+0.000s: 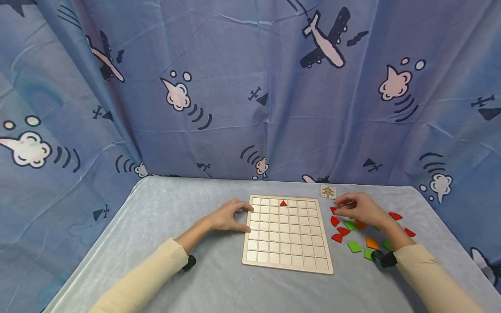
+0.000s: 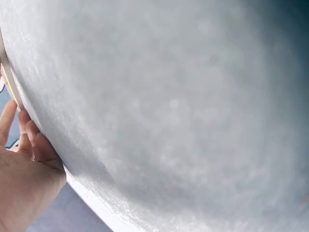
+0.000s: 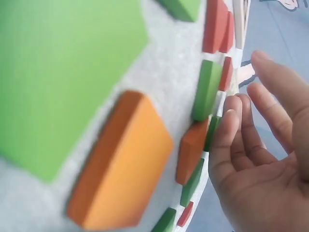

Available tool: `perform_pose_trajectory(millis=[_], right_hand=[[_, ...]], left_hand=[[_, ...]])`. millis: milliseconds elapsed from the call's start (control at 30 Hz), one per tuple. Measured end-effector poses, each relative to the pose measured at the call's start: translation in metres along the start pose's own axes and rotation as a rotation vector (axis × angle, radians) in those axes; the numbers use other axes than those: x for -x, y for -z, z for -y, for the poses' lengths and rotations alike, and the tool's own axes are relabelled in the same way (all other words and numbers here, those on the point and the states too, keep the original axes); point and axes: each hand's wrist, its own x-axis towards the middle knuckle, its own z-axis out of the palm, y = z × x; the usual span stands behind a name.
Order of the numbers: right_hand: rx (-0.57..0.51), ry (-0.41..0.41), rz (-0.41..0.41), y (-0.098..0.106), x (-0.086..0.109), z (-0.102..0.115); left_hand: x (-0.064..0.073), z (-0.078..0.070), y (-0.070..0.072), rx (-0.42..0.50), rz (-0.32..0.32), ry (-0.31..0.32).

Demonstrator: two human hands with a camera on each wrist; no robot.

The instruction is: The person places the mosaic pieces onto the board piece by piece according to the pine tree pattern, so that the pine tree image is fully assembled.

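A pale wooden grid board (image 1: 285, 237) lies on the table, with one red triangle (image 1: 283, 203) in its far row. At the board's left edge rests my left hand (image 1: 227, 215), thumb and fingertips spread along the rim. The left wrist view shows those fingers (image 2: 36, 140) by the board's thin edge (image 2: 10, 82). To the right of the board, my right hand (image 1: 362, 208) reaches over loose pieces. Its thumb tip is right at a red piece (image 1: 333, 210). In the right wrist view the fingers (image 3: 224, 133) are loosely bent with nothing visible between them.
Several red quarter-round pieces (image 1: 337, 238), green squares (image 1: 354, 247) and orange pieces (image 1: 372, 243) lie scattered right of the board. A small pattern card (image 1: 328, 191) sits beyond its far right corner. A patterned blue curtain (image 1: 219, 87) hangs behind the cloth-covered table (image 1: 188, 191).
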Motion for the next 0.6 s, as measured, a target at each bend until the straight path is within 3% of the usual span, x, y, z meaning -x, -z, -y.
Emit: perform_pose_trajectory(millis=[600], right_hand=[[0.129, 0.069, -0.007, -0.008, -0.014, 0.001]], left_hand=[[0.000, -0.002, 0.000, 0.002, -0.003, -0.006]])
